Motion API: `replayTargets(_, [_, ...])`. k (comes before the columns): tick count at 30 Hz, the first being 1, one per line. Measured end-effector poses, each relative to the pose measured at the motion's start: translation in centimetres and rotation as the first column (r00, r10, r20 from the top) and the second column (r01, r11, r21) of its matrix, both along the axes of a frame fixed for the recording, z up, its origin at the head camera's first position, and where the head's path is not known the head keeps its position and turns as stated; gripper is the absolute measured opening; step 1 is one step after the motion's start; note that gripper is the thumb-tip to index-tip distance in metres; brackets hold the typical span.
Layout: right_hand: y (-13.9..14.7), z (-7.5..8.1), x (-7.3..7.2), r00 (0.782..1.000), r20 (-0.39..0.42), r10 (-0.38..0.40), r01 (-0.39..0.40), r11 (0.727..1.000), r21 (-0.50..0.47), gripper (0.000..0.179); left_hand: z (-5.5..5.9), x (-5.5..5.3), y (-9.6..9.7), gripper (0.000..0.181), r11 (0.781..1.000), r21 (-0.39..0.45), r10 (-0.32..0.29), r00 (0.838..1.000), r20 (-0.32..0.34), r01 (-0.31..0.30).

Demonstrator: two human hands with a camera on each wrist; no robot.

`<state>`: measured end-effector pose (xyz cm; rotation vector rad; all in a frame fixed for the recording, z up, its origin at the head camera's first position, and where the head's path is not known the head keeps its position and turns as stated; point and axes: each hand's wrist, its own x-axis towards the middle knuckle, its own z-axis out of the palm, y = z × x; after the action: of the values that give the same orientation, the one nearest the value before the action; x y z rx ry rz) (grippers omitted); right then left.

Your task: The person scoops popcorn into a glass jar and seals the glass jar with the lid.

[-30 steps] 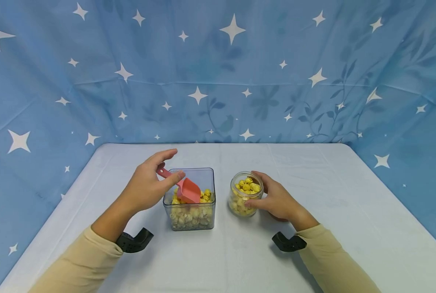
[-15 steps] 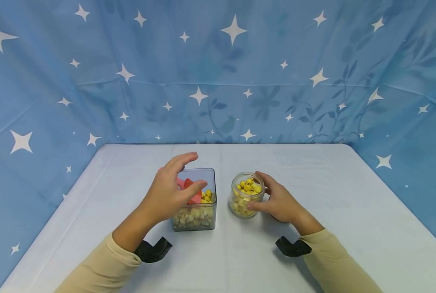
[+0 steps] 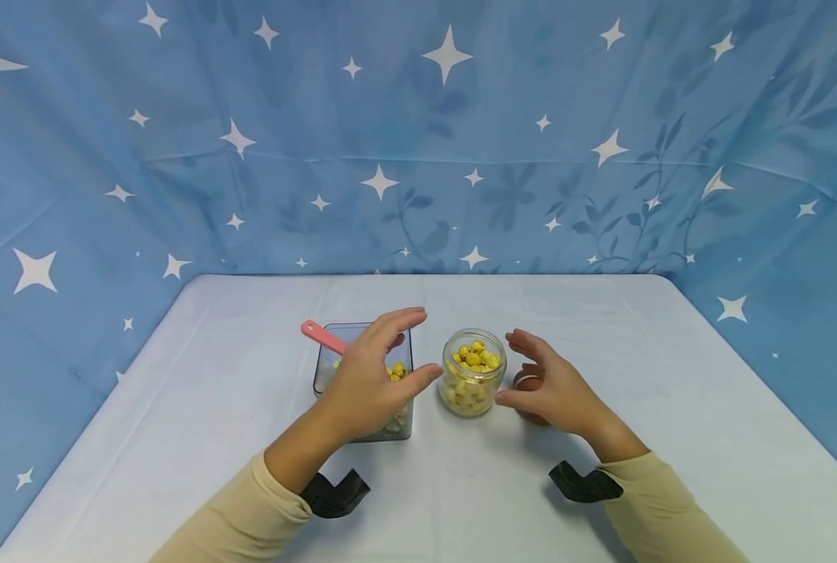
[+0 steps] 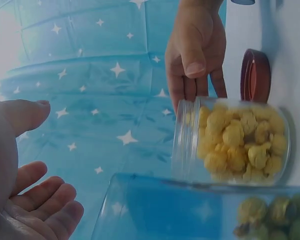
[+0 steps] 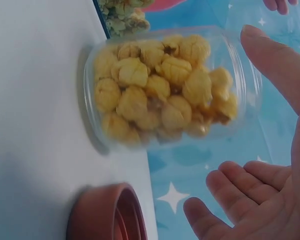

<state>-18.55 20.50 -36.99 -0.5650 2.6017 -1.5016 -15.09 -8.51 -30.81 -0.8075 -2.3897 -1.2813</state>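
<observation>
A clear glass jar (image 3: 469,391) of yellow popcorn stands upright and uncapped on the table. My left hand (image 3: 379,383), fingers spread and holding nothing, hovers over the square clear box (image 3: 322,367), left of the jar. Out of that box slants the pink handle of a scoop (image 3: 323,336); its bowl is hidden behind the hand. To the jar's right, my right hand (image 3: 559,391) is spread and looks apart from the glass. Beneath it sits a reddish-brown lid (image 5: 105,212), partly hidden in the head view and plain in both wrist views.
A white cloth covers the table (image 3: 601,328). Behind it hangs a blue curtain (image 3: 446,117) with white stars. Popcorn (image 4: 277,215) fills the lower part of the square box.
My left hand has left the scoop in the box and moved right toward the jar. My right hand has let go of the jar and drawn back to the right.
</observation>
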Motion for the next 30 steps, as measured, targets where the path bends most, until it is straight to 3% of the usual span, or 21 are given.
replayTargets(4, [0.7,0.2,0.3,1.000,0.012,-0.009,0.009,1.000,-0.011,0.094,-0.1,0.2,1.0,0.062,1.000,-0.003,-0.020,0.999,0.033,0.020])
replayTargets(8, [1.4,0.1,0.7,0.999,-0.005,-0.037,0.037,0.999,0.037,0.094,-0.3,0.5,2.0,0.062,0.999,0.011,-0.043,0.997,0.066,0.043])
replayTargets(15, [2.4,-0.1,0.9,0.996,-0.046,-0.077,0.082,0.989,0.119,0.093,-1.1,1.1,3.8,0.062,0.991,0.103,-0.090,0.991,0.098,0.080])
replayTargets(19, [2.8,-0.3,0.8,0.996,-0.043,-0.081,0.087,0.984,0.156,0.094,-2.0,1.4,5.1,0.065,0.981,0.170,-0.124,0.981,0.149,0.098])
replayTargets(30, [3.9,-1.7,0.7,0.993,0.007,-0.117,0.111,0.955,0.276,0.107,-4.7,1.1,7.2,0.073,0.961,0.273,-0.049,0.958,0.284,-0.031])
